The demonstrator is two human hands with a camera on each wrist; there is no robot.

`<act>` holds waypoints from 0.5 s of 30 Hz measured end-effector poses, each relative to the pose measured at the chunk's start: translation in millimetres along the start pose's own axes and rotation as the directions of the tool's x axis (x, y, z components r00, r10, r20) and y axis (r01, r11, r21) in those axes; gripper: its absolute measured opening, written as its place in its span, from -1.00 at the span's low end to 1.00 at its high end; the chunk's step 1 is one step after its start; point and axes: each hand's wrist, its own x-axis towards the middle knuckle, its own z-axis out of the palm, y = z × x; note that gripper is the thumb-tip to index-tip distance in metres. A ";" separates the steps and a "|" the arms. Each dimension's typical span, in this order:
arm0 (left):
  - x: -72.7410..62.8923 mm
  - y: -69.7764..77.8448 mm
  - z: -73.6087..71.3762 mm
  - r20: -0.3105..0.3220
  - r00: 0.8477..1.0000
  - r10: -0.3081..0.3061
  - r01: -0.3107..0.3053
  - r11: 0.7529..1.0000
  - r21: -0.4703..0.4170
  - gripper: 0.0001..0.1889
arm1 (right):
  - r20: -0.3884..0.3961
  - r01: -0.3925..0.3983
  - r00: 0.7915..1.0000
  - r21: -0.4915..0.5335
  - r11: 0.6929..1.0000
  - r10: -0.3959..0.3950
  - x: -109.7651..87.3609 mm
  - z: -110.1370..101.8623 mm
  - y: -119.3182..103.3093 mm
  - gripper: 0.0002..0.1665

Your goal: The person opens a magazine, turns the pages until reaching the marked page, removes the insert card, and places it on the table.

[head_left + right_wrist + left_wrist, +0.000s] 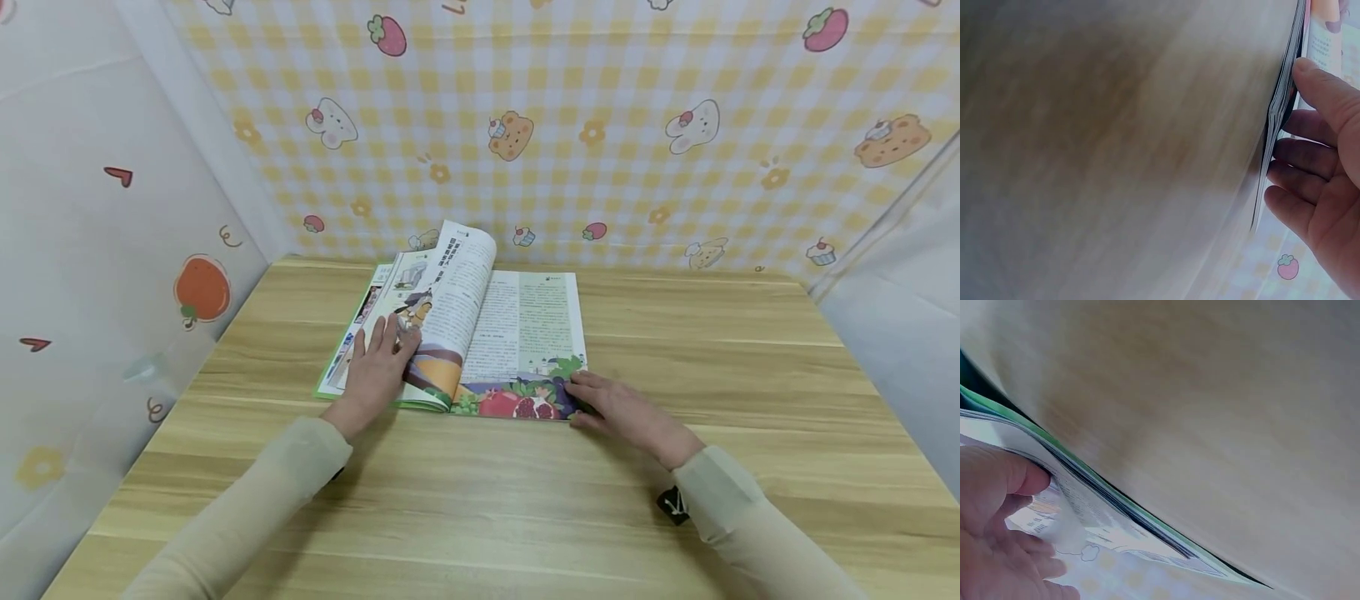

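We see a magazine (495, 312) spread flat on a wooden table (487, 508), lying near the table's far edge, in front of a yellow-and-white checked cloth (592, 100) printed with bears, rabbits, strawberries and cupcakes. On its left half a page (457, 287) bows up beside the middle fold, its top end standing higher than the rest, with leaves fanned out beneath it and a green border showing at the outer edge. The right page (540, 317) lies flat, with columns of text, a pale green panel and a strip of painted fruit along the bottom, a cut pomegranate among it. Our left hand (377, 367) rests on the left pages with its fingers spread and relaxed; it grasps nothing, and in the left wrist view its thumb (1029, 475) touches the paper near the edge. Our right hand (626, 412) lies at the lower right corner, its fingers loose over the outer edge, and we see no clenching there; the right wrist view shows the thumb (1316, 81) set apart from the fingers along the stacked leaves. We wear pale sleeves, and a small black object (672, 505) shows below the right cuff (716, 492).
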 end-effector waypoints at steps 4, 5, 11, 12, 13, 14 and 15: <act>-0.3 2.6 0.1 0.008 1.000 0.024 -0.024 1.000 0.013 -0.43 | 0.000 -0.002 1.000 -0.008 1.000 0.002 -0.1 -0.3 -0.8 -0.41; -0.4 3.4 0.2 0.018 0.999 0.027 -0.027 0.999 0.020 -0.45 | 0.000 -0.001 1.000 -0.011 1.000 0.001 -0.1 -0.5 -1.0 -0.41; -0.9 5.5 3.4 0.079 0.997 0.013 -0.013 1.000 0.000 -0.48 | 0.002 -0.005 1.000 -0.018 1.000 0.005 -0.6 -0.9 -2.2 -0.41; -1.4 5.5 3.8 0.079 0.997 0.007 -0.006 1.000 -0.012 -0.44 | 0.002 -0.005 1.000 -0.018 1.000 0.005 -0.8 -0.9 -2.4 -0.41; -1.8 5.6 3.9 0.073 0.997 0.002 0.000 1.000 -0.027 -0.41 | 0.002 -0.006 1.000 -0.016 1.000 0.006 -0.8 -0.9 -2.4 -0.41; -2.3 5.7 3.8 0.067 0.998 -0.006 0.009 0.999 -0.041 -0.38 | 0.001 -0.005 1.000 -0.017 1.000 0.005 -0.8 -1.0 -2.3 -0.41; -2.7 6.0 3.6 0.061 0.998 -0.013 0.017 0.998 -0.056 -0.35 | 0.002 -0.007 1.000 -0.013 1.000 0.007 -1.1 -0.9 -2.3 -0.41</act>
